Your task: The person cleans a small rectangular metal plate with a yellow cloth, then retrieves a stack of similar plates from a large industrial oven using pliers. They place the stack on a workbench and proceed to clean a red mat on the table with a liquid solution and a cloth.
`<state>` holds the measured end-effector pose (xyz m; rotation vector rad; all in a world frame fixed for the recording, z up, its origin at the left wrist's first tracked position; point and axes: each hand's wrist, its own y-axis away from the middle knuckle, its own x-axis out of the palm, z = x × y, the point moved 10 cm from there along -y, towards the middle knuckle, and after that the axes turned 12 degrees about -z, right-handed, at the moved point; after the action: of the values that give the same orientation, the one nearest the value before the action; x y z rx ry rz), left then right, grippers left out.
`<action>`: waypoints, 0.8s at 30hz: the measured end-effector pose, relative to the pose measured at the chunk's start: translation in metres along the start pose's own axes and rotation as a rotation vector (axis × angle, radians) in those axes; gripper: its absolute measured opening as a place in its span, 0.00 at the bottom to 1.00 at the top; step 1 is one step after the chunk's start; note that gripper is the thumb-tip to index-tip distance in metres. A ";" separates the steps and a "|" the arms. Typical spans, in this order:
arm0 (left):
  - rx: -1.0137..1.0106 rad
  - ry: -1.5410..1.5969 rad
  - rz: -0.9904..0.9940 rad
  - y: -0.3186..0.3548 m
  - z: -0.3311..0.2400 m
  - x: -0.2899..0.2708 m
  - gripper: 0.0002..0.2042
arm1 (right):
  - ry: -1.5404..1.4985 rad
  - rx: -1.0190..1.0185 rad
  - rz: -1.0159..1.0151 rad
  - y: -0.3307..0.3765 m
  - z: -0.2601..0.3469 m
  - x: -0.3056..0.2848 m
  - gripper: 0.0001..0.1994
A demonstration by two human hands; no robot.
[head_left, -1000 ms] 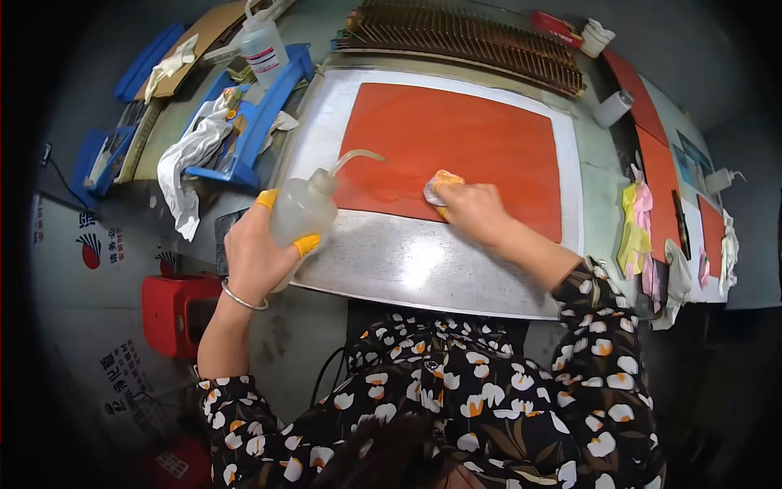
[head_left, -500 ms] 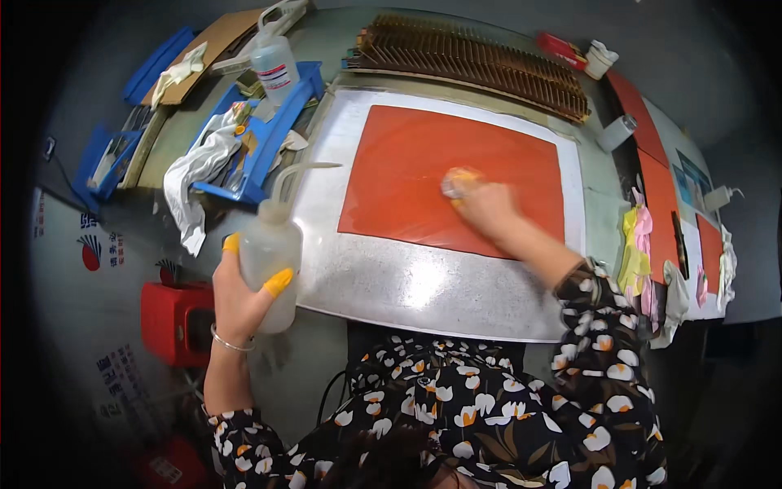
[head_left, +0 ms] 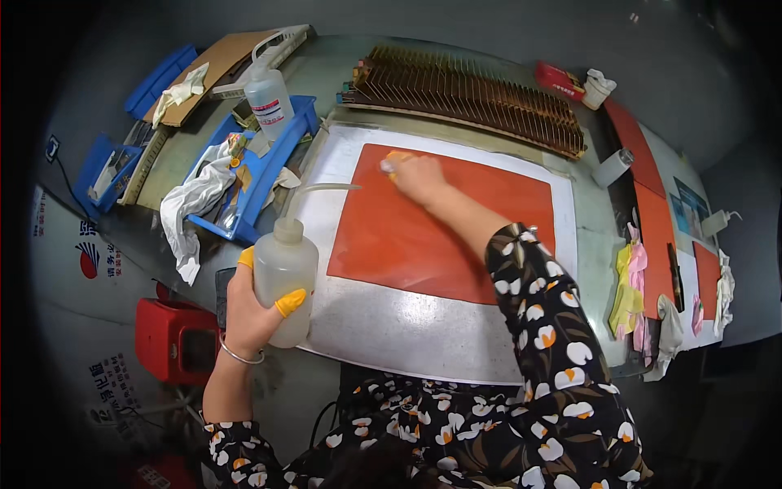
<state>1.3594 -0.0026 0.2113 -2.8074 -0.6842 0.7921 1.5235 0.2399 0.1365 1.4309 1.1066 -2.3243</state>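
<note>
My left hand (head_left: 254,314), with yellow finger cots on its fingertips, grips a translucent wash bottle (head_left: 287,261) upright at the left edge of the work surface. The bottle's bent spout (head_left: 330,187) points right, over the near corner of an orange-red sheet (head_left: 440,232). Toward that sheet's far left corner, my right hand (head_left: 417,178) presses a small whitish wad (head_left: 386,165) against it, fingers closed. Most of the wad is hidden by the fingers. Under the sheet lies a white and grey metallic board (head_left: 391,318).
A slotted rack (head_left: 468,102) spans the far side. To the left are a blue tray (head_left: 252,196), a second wash bottle (head_left: 267,98) and a white cloth (head_left: 189,200). At right stand a small bottle (head_left: 612,168) and hanging yellow and pink gloves (head_left: 629,277). A red stool (head_left: 163,338) sits below left.
My right hand has slid the wad left and away from me, from the sheet's middle to its far left corner. The wash bottle in my left hand has moved slightly right and nearer.
</note>
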 end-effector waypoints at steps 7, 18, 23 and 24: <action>-0.051 0.149 -0.056 0.021 0.022 -0.007 0.33 | 0.480 0.342 0.021 0.167 -0.192 -0.140 0.09; -0.056 0.196 -0.048 0.012 0.031 0.034 0.28 | 0.417 0.080 -0.133 0.205 -0.052 -0.157 0.06; -0.163 0.393 0.001 0.023 0.034 0.048 0.32 | 0.421 0.120 -0.088 0.198 -0.020 -0.107 0.11; -0.047 0.323 -0.087 0.025 0.025 0.036 0.34 | 0.215 0.157 0.080 0.189 0.022 -0.092 0.12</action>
<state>1.3833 -0.0076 0.1676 -2.8275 -0.7681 0.2996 1.6532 0.0736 0.1260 1.7832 0.9136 -2.2878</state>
